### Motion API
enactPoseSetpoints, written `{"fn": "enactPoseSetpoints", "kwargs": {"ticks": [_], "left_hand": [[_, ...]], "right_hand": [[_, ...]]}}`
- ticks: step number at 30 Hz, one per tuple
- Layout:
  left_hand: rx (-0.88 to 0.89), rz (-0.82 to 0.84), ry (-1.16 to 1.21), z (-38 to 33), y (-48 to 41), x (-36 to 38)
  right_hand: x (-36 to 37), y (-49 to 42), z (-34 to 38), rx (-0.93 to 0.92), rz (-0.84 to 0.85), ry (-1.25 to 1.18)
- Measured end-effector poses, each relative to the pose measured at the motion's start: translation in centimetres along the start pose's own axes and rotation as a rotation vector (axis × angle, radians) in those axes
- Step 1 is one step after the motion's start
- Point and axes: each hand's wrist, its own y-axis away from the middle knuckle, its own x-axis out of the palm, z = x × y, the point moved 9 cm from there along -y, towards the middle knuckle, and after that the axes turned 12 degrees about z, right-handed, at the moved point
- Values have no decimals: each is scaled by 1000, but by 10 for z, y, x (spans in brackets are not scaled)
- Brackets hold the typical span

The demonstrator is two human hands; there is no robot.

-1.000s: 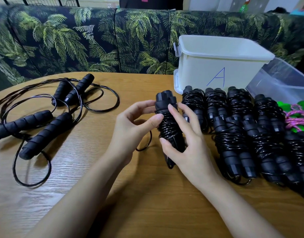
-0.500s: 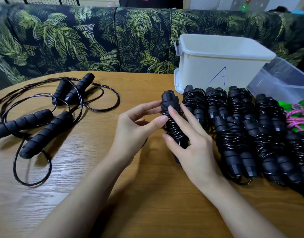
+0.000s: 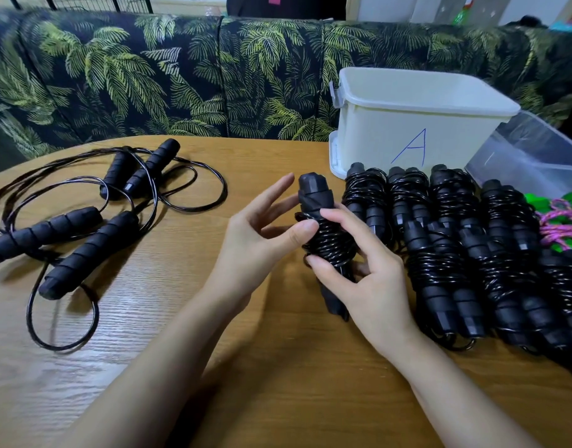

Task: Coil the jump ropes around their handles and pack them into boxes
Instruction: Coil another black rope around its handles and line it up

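A black jump rope, coiled around its paired handles (image 3: 326, 240), stands tilted above the table's middle. My right hand (image 3: 368, 279) grips its lower half, fingers curled round the coils. My left hand (image 3: 259, 240) is beside it, its thumb tip pressing on the coils while its fingers stay straight and spread. A row of several coiled black ropes (image 3: 465, 247) lies to the right. Two uncoiled black ropes (image 3: 94, 218) sprawl at the left.
A white lidded box marked "A" (image 3: 407, 124) stands behind the coiled row. A clear plastic box (image 3: 530, 156) sits to its right. A green and pink rope (image 3: 562, 221) lies at the right edge. A leaf-patterned sofa (image 3: 149, 79) runs behind the wooden table (image 3: 278, 383).
The coiled rope has shifted right, toward the row of coiled ropes. The trailing loop of cord under my left hand is no longer visible. My left fingers have spread open.
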Motion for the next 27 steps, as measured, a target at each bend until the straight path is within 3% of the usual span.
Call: {"fn": "enactPoseSetpoints", "kwargs": {"ticks": [27], "left_hand": [[-21, -86, 79, 0, 1, -17]], "right_hand": [[8, -8, -9, 70, 196, -512]]}}
